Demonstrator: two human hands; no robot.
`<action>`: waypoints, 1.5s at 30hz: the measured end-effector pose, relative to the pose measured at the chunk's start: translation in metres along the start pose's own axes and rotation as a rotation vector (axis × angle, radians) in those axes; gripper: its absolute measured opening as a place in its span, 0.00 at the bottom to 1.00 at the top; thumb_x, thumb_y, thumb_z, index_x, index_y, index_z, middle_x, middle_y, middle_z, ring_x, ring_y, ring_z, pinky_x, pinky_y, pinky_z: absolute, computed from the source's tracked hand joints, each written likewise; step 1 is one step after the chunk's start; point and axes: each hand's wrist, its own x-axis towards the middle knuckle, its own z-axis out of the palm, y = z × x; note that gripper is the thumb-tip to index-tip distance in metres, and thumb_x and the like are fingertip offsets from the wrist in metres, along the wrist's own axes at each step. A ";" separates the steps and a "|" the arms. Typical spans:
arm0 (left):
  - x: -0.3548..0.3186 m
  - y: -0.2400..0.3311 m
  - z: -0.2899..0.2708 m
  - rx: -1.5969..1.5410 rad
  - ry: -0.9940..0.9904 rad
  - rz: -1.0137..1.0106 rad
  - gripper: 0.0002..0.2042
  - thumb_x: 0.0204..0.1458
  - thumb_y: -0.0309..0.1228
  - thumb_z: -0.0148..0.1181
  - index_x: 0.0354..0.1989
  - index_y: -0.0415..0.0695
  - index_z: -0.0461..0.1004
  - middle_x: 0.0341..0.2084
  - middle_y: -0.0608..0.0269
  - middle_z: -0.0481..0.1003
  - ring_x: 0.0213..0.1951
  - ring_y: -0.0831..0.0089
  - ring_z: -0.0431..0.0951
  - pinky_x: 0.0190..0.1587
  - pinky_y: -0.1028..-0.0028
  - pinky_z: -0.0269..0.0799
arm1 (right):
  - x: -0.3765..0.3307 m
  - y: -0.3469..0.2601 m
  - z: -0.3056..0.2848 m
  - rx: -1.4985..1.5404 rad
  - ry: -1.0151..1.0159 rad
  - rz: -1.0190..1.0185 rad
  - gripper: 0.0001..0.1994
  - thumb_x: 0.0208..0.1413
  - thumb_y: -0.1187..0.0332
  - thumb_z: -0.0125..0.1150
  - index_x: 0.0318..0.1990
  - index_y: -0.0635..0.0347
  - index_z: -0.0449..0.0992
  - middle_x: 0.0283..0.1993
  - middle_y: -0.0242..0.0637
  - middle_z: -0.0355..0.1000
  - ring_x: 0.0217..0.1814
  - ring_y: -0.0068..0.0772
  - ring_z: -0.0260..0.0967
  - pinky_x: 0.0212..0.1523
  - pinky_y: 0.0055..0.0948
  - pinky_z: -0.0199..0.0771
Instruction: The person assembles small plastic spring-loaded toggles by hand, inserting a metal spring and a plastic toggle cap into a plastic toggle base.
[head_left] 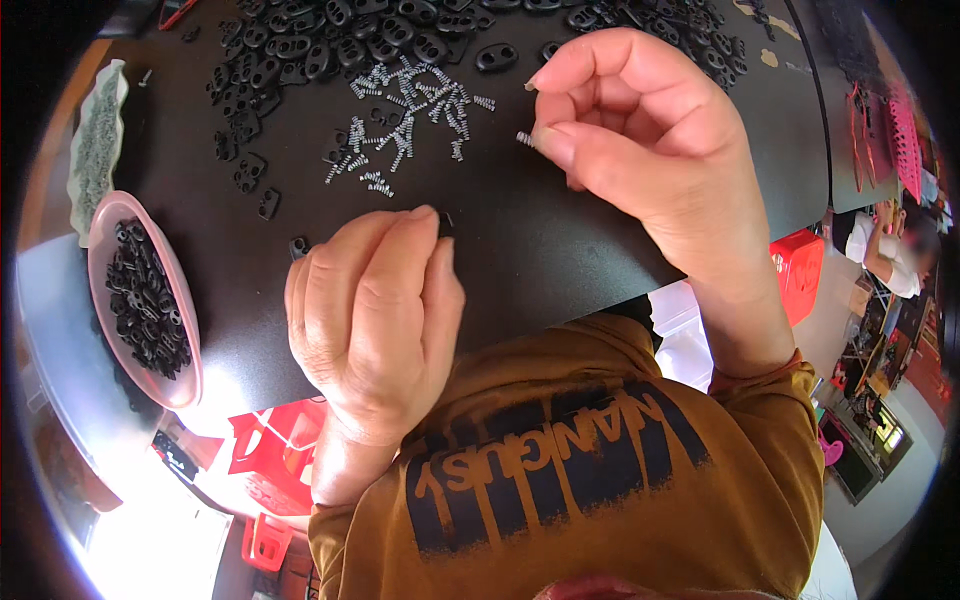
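My right hand (625, 135) pinches a small metal spring (525, 139) between thumb and forefinger above the black table (560, 240). Nearer to me, my left hand (375, 310) rests on the table with its fingers closed around a small black plastic part (446, 224), mostly hidden. A loose scatter of small springs (405, 120) lies beyond my left hand. Farther back, several black plastic parts (330, 45) are heaped along the far side of the table.
A pink bowl (180, 375) holding black plastic parts sits at the table's left edge. Beside it lies a clear bag (95, 150) of small pieces. Red crates (275, 450) stand on the floor below. Another person (885, 255) sits at far right.
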 end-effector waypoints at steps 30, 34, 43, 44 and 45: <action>0.009 0.007 -0.011 -0.054 -0.178 0.017 0.14 0.34 0.20 0.64 0.33 0.43 0.75 0.30 0.63 0.70 0.29 0.67 0.69 0.33 0.70 0.64 | -0.043 0.016 -0.007 -0.271 0.061 -0.308 0.10 0.51 0.83 0.52 0.43 0.68 0.67 0.39 0.39 0.65 0.35 0.22 0.63 0.37 0.20 0.65; 0.018 0.016 -0.003 0.072 -0.336 0.020 0.12 0.37 0.24 0.64 0.34 0.44 0.76 0.29 0.64 0.70 0.32 0.67 0.69 0.40 0.69 0.60 | -0.039 0.027 -0.001 -0.309 0.118 -0.448 0.09 0.45 0.84 0.55 0.36 0.66 0.72 0.32 0.39 0.69 0.29 0.25 0.67 0.27 0.20 0.67; 0.022 0.010 0.004 0.139 -0.296 0.142 0.09 0.34 0.28 0.62 0.28 0.47 0.72 0.29 0.71 0.68 0.32 0.72 0.67 0.40 0.70 0.57 | -0.038 0.026 0.004 -0.412 0.135 -0.450 0.10 0.42 0.86 0.56 0.34 0.65 0.73 0.29 0.38 0.69 0.27 0.27 0.68 0.26 0.20 0.68; 0.023 0.010 0.003 0.143 -0.297 0.141 0.09 0.34 0.28 0.62 0.28 0.47 0.72 0.29 0.71 0.68 0.32 0.72 0.67 0.40 0.70 0.57 | -0.037 0.026 0.004 -0.403 0.137 -0.453 0.10 0.43 0.86 0.56 0.34 0.65 0.72 0.29 0.38 0.69 0.27 0.27 0.68 0.26 0.20 0.68; 0.025 0.011 0.002 0.100 -0.323 0.114 0.09 0.35 0.26 0.63 0.27 0.46 0.72 0.29 0.68 0.68 0.32 0.69 0.68 0.40 0.68 0.58 | -0.037 0.026 0.004 -0.394 0.139 -0.455 0.10 0.43 0.86 0.56 0.34 0.65 0.72 0.29 0.38 0.69 0.27 0.27 0.68 0.26 0.20 0.68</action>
